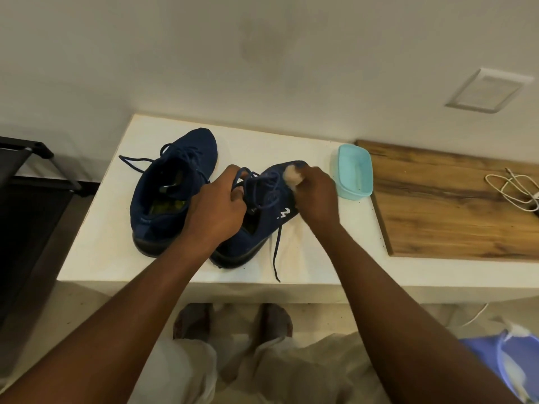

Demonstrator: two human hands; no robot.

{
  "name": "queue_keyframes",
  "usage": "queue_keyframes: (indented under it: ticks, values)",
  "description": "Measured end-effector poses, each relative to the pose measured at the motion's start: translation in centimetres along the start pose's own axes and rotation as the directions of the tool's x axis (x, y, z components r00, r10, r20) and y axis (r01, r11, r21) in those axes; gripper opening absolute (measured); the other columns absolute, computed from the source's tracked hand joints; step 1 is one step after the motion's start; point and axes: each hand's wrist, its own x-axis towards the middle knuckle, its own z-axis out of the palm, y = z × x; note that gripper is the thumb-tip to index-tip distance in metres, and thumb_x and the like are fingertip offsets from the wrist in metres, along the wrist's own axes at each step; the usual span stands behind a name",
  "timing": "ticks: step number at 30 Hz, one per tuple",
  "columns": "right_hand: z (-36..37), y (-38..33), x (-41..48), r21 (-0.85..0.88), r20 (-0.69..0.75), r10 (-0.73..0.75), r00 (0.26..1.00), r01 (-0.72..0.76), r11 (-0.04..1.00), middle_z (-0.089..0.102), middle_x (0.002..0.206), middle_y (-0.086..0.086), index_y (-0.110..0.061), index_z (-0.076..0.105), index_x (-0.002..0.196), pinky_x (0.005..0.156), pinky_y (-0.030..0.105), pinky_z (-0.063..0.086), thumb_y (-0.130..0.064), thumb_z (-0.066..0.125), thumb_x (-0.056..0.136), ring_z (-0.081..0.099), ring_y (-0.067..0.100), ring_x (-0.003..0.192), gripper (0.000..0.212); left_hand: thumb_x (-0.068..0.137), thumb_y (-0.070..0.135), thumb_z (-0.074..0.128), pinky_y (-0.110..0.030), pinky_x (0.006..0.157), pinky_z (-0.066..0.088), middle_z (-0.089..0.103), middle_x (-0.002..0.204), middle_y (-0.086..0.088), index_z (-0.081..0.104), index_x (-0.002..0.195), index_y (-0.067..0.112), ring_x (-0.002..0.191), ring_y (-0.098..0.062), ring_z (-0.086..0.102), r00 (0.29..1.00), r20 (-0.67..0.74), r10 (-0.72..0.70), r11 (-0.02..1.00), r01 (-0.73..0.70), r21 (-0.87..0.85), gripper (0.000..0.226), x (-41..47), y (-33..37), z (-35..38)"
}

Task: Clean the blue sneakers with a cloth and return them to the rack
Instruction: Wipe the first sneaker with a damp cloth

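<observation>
Mid-frame, the right hand point(316, 196) rubs a cloth point(291, 174) on one shoe point(262, 217); left hand point(217, 205) holds its laces. Other shoe point(172, 188) and the rack point(26, 182) wait.

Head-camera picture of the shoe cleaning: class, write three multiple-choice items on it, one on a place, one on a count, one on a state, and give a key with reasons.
1. Where does the tub stand?
A. right of both sneakers
B. between the sneakers
C. on the floor

2. How many blue sneakers are on the white table?
A. one
B. two
C. three

3. What is the right hand doing?
A. resting empty
B. tying laces
C. pressing a cloth to the right sneaker

Key: 1 A, it stands beside the wooden board; 2 B, the left sneaker and right sneaker; 3 C, while the left hand holds the laces.
</observation>
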Motion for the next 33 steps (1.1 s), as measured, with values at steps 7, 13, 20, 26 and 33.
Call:
queue_keyframes:
  ticks: [7, 13, 20, 26, 33]
  values:
    - [1.4, -1.6, -2.7, -0.064, 0.211, -0.238, 0.948, 0.257, 0.964, 0.057, 0.095, 0.0, -0.016, 0.066, 0.096, 0.07, 0.027, 0.039, -0.011, 0.049, 0.09, 0.05, 0.018, 0.087, 0.019, 0.103, 0.019, 0.043, -0.038, 0.07, 0.053, 0.065, 0.09, 0.0, 0.052, 0.12, 0.039, 0.078, -0.023, 0.064, 1.0, 0.03, -0.001, 0.999, 0.002, -0.045, 0.027, 0.5, -0.5, 0.1]
    - [-1.5, 2.0, 0.1, -0.016, 0.089, 0.001, 0.996, 0.0, 1.0, 0.066, 0.093, 0.011, -0.005, 0.071, 0.091, 0.074, 0.03, 0.046, -0.01, 0.06, 0.092, 0.058, 0.02, 0.083, 0.012, 0.105, 0.023, 0.045, -0.035, 0.066, 0.053, 0.066, 0.096, 0.002, 0.053, 0.119, 0.041, 0.079, -0.016, 0.064, 0.997, 0.074, 0.027, 0.997, -0.021, -0.073, 0.024, 0.6, -0.9, 0.0]
    - [-0.2, -1.2, -2.7, -0.025, 0.233, -0.223, 0.946, 0.235, 0.972, 0.058, 0.095, 0.005, -0.007, 0.068, 0.089, 0.069, 0.033, 0.049, -0.004, 0.058, 0.088, 0.054, 0.019, 0.081, 0.01, 0.104, 0.022, 0.045, -0.038, 0.073, 0.057, 0.067, 0.093, 0.005, 0.055, 0.116, 0.041, 0.08, -0.016, 0.066, 0.998, 0.06, 0.005, 0.992, 0.003, -0.126, 0.024, 0.6, -0.8, 0.0]
    - [-0.4, 0.3, -1.1, 0.049, 0.146, -0.283, 0.948, 0.279, 0.959, 0.064, 0.095, 0.008, -0.005, 0.074, 0.091, 0.073, 0.029, 0.044, 0.008, 0.062, 0.078, 0.055, 0.018, 0.086, 0.023, 0.105, 0.021, 0.044, -0.035, 0.07, 0.053, 0.066, 0.095, 0.005, 0.056, 0.114, 0.043, 0.08, -0.017, 0.064, 0.997, 0.081, 0.006, 0.993, 0.004, -0.118, 0.026, 1.0, -1.1, 0.0]
    - [-1.6, 4.5, 0.8, 0.176, -0.111, 0.293, 0.95, -0.272, 0.946, 0.069, 0.101, -0.006, -0.021, 0.071, 0.103, 0.069, 0.01, 0.04, -0.021, 0.065, 0.093, 0.061, 0.01, 0.086, 0.011, 0.105, 0.023, 0.045, -0.046, 0.079, 0.057, 0.07, 0.098, 0.003, 0.056, 0.117, 0.046, 0.084, -0.021, 0.066, 0.986, 0.16, 0.053, 0.992, -0.034, -0.118, 0.028, 1.0, -0.8, -0.1]
